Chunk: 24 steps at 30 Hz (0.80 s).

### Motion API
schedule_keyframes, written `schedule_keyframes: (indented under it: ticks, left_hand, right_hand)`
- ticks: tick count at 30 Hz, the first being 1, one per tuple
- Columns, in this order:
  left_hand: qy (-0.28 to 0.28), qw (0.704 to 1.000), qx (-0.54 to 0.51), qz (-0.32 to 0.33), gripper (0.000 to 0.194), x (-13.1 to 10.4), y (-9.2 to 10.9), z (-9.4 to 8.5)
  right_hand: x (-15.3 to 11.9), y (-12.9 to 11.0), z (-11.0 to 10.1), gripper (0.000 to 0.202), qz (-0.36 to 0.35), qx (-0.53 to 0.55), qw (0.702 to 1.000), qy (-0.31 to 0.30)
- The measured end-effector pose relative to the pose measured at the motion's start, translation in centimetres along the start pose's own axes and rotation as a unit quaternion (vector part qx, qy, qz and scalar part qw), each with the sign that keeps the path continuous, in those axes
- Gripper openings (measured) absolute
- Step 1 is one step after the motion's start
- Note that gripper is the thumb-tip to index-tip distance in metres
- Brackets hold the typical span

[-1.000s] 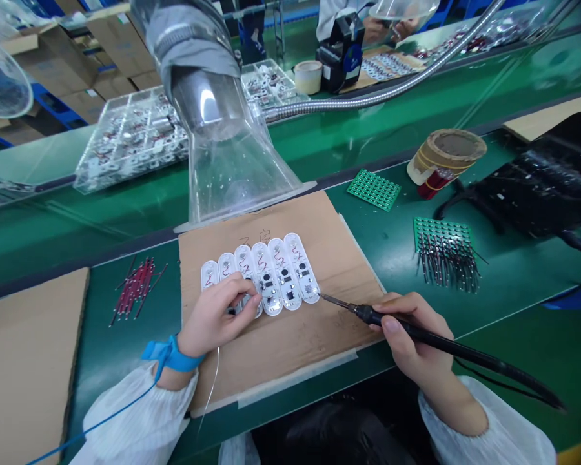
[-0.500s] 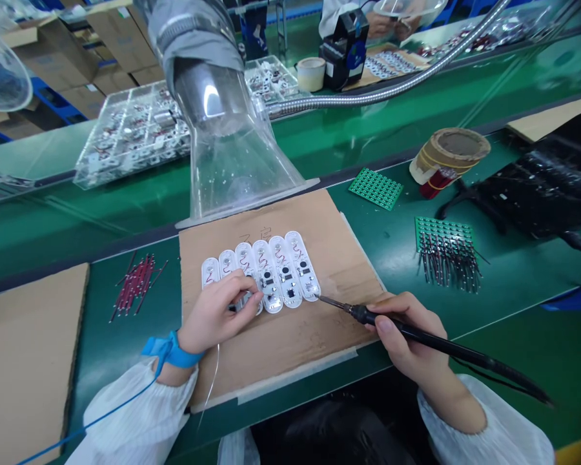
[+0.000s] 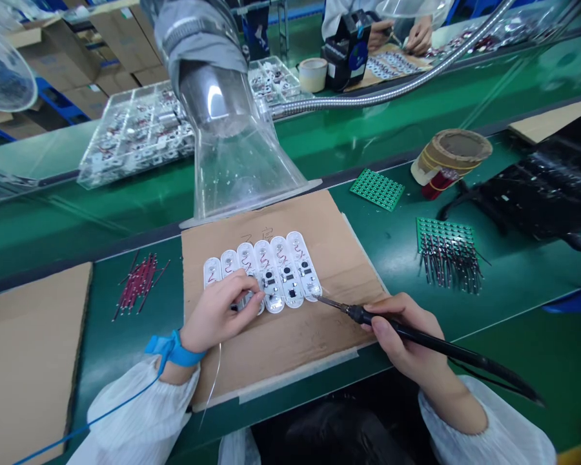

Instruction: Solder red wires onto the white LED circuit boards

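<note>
My right hand [image 3: 409, 336] grips a black soldering iron [image 3: 416, 332] like a pen. The iron's tip touches or almost touches the lower end of the rightmost white oval case [image 3: 304, 266]. Several such cases stand side by side in a row, with small circuit boards and red and black wires inside. My left hand [image 3: 225, 303] lies over the left cases, thumb and forefinger pinched together. A thin silvery solder wire [image 3: 217, 374] hangs from under this hand; its working end is hidden. A blue strap [image 3: 177, 350] circles my left wrist.
The cases lie on a cardboard sheet [image 3: 281, 349]. A clear fume hood [image 3: 242, 174] stands behind it. Red wires [image 3: 139, 284] lie left; green circuit boards [image 3: 377, 189], one bearing wires [image 3: 450, 258], and a tape roll [image 3: 452, 155] lie right. A co-worker's hands [image 3: 419, 35] are across the bench.
My hands and the iron hold nearly the same pose; the whole view has shifted slightly. Across the bench, the co-worker's hands have come lower over their boards.
</note>
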<state>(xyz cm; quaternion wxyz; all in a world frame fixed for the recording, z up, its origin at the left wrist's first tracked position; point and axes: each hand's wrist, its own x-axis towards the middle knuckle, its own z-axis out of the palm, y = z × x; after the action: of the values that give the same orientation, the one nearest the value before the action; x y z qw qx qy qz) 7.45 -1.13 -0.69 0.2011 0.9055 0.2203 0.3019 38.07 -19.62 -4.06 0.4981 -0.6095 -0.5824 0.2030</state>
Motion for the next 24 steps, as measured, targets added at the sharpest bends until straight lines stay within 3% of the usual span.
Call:
schedule_keyframes:
  ticks: [10, 19, 24]
  left_hand:
    - [0.004, 1.0, -0.001, -0.001, 0.014, 0.1, 0.0, 0.1]
    - [0.046, 0.999, -0.011, -0.018, 0.015, -0.2, -0.2, -0.1]
    - [0.053, 0.998, -0.01, -0.021, 0.017, -0.2, -0.3, -0.3]
  right_hand:
    - [0.5, 0.0, 0.0, 0.005, -0.015, 0.005, 1.0, -0.011]
    - [-0.2, -1.1, 2.0, 0.009, 0.031, 0.115, 0.988, 0.096]
    - [-0.1, -0.8, 2.2, 0.007, 0.028, 0.071, 0.996, 0.037]
